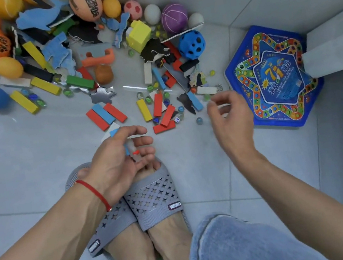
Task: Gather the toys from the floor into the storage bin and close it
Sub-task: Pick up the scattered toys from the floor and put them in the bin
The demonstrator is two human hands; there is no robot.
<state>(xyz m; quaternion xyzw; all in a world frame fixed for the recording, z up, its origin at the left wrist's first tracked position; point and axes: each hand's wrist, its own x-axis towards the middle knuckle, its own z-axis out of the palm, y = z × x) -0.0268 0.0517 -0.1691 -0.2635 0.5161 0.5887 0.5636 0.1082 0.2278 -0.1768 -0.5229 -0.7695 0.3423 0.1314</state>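
Left hand (117, 155) low over the grey slippers (152, 198), palm turned up, fingers (143, 141) curled around a small clutch of pieces: a blue block (114, 132) pokes out past the thumb, a small red bit (136, 152) and something pale sit between the fingers. Red cord on that wrist.

Right hand (230, 115) hovers above the tile floor (33, 153), fingers bent and loosely parted; a thin pale strip shows between thumb and forefinger, but cannot tell whether it is gripped or lies beneath.

Just beyond the right fingertips: blue block (195, 101), white block (206, 90), metal ring (219, 87). Grey marble (199, 121) just beside the thumb. White die (177, 119) and red blocks (165, 117) between the two hands. Blue hexagonal game board (270, 77) flat on the floor, just outside the right knuckles. Balls, foam cutouts and more blocks heaped well beyond both hands. Storage bin not in view.
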